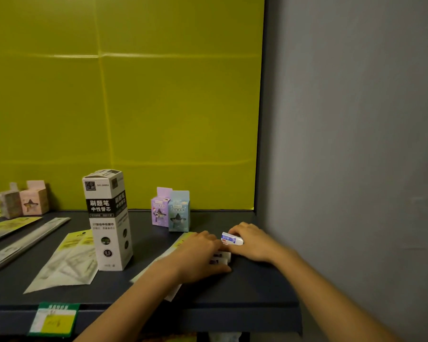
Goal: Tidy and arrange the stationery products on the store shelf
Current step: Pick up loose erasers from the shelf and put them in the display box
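1. Shelf [245, 287], dark and backed in yellow-green, carries stationery stock at its right end beside a grey wall [356, 144].
2. Refill box [107, 218], tall white-and-black carton, stands upright left of centre, flaps closed, contents hidden; likely light and stiff, best gripped around its middle.
3. Flat packets [67, 262] lie loose to the left, thin, probably slick and floppy; lifting by an edge looks safest.
4. Two small cartons [171, 211], lilac and pale blue, stand touching near the back, closed.
5. Pink carton [32, 198] sits far left, contents unseen.
6. Left hand [203, 255] presses flat over small white erasers [221, 257] stacked near the right corner.
7. Right hand [252, 240] pinches one blue-and-white eraser [231, 238] just above that stack; light, slightly soft, held by its sides.
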`<control>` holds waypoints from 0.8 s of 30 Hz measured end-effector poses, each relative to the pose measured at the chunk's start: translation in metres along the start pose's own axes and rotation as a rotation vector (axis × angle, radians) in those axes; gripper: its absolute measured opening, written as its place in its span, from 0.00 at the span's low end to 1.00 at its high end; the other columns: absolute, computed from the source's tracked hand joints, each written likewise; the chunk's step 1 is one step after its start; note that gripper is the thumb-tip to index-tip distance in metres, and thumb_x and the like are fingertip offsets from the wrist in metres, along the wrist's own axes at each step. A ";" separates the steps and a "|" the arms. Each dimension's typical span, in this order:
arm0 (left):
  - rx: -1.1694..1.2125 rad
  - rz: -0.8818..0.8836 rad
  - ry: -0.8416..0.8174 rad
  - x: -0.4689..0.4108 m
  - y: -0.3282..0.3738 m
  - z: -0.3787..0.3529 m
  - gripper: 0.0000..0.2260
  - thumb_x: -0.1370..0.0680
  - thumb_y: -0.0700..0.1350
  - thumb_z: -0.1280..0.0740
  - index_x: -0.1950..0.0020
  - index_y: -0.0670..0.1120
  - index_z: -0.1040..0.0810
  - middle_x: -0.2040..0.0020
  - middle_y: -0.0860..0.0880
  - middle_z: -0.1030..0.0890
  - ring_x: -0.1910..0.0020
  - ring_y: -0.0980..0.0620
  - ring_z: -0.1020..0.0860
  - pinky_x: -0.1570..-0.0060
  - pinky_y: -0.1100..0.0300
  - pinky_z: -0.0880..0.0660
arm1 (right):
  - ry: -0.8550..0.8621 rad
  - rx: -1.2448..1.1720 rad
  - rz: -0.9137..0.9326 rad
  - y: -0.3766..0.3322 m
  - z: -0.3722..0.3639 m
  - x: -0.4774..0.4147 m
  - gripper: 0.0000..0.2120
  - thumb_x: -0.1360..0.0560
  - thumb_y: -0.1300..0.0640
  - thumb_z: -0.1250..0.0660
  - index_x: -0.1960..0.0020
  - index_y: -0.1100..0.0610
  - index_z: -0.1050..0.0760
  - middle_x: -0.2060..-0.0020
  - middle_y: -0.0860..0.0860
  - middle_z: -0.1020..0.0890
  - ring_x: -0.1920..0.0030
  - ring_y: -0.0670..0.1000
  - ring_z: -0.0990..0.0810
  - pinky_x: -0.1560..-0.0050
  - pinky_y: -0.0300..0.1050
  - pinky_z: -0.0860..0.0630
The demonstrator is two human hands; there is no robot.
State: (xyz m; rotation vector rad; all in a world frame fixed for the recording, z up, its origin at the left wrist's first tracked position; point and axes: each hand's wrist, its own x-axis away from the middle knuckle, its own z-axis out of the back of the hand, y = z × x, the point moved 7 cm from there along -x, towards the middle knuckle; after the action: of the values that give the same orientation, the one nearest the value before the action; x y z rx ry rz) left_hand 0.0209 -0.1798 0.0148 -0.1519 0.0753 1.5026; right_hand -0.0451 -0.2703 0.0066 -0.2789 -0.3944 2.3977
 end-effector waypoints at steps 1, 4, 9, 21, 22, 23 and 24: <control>-0.029 -0.007 -0.013 -0.001 0.000 -0.002 0.23 0.24 0.59 0.41 0.32 0.50 0.32 0.37 0.46 0.26 0.39 0.48 0.30 0.40 0.56 0.35 | -0.012 0.006 -0.004 0.000 0.000 -0.002 0.26 0.28 0.40 0.36 0.36 0.54 0.30 0.39 0.54 0.27 0.41 0.52 0.28 0.41 0.50 0.28; -0.047 0.009 -0.025 -0.002 -0.002 -0.009 0.24 0.23 0.59 0.43 0.33 0.46 0.33 0.36 0.44 0.29 0.38 0.47 0.33 0.38 0.56 0.38 | -0.072 0.041 -0.018 -0.001 -0.002 -0.007 0.24 0.27 0.42 0.36 0.36 0.55 0.30 0.40 0.54 0.27 0.42 0.53 0.26 0.42 0.49 0.28; 0.045 0.041 -0.022 -0.002 -0.004 -0.011 0.23 0.23 0.58 0.42 0.39 0.42 0.31 0.38 0.42 0.27 0.40 0.46 0.31 0.41 0.57 0.37 | -0.195 0.078 -0.052 -0.004 -0.007 -0.012 0.21 0.25 0.48 0.38 0.38 0.61 0.31 0.40 0.59 0.25 0.48 0.54 0.27 0.50 0.47 0.31; 0.110 0.006 0.069 0.006 0.007 0.001 0.18 0.22 0.52 0.40 0.41 0.40 0.33 0.39 0.41 0.28 0.41 0.44 0.29 0.44 0.57 0.35 | -0.066 0.016 -0.046 -0.008 -0.008 0.000 0.17 0.23 0.54 0.40 0.37 0.60 0.34 0.38 0.59 0.28 0.41 0.57 0.27 0.51 0.42 0.34; 0.123 0.009 0.110 0.008 0.006 0.006 0.17 0.22 0.53 0.40 0.42 0.40 0.33 0.39 0.41 0.27 0.43 0.43 0.28 0.46 0.56 0.34 | -0.030 -0.008 -0.031 -0.009 -0.003 0.003 0.16 0.23 0.53 0.40 0.38 0.59 0.34 0.39 0.59 0.28 0.42 0.57 0.27 0.51 0.42 0.35; 0.138 0.015 0.160 0.011 0.005 0.012 0.16 0.22 0.53 0.41 0.43 0.41 0.34 0.41 0.42 0.27 0.45 0.43 0.26 0.49 0.55 0.33 | 0.010 -0.038 -0.013 -0.010 0.002 0.007 0.14 0.22 0.52 0.41 0.41 0.58 0.33 0.41 0.58 0.27 0.45 0.56 0.26 0.53 0.42 0.34; 0.156 0.021 0.211 0.015 0.003 0.018 0.15 0.22 0.54 0.41 0.45 0.43 0.34 0.43 0.43 0.26 0.48 0.43 0.25 0.53 0.54 0.32 | 0.049 -0.076 0.004 -0.011 0.009 0.011 0.12 0.22 0.50 0.41 0.44 0.56 0.33 0.44 0.57 0.26 0.49 0.54 0.26 0.57 0.41 0.34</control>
State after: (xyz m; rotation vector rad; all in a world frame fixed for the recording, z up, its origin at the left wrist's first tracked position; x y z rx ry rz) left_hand 0.0182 -0.1617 0.0301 -0.1840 0.3641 1.4915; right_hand -0.0494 -0.2563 0.0178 -0.3720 -0.4639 2.3785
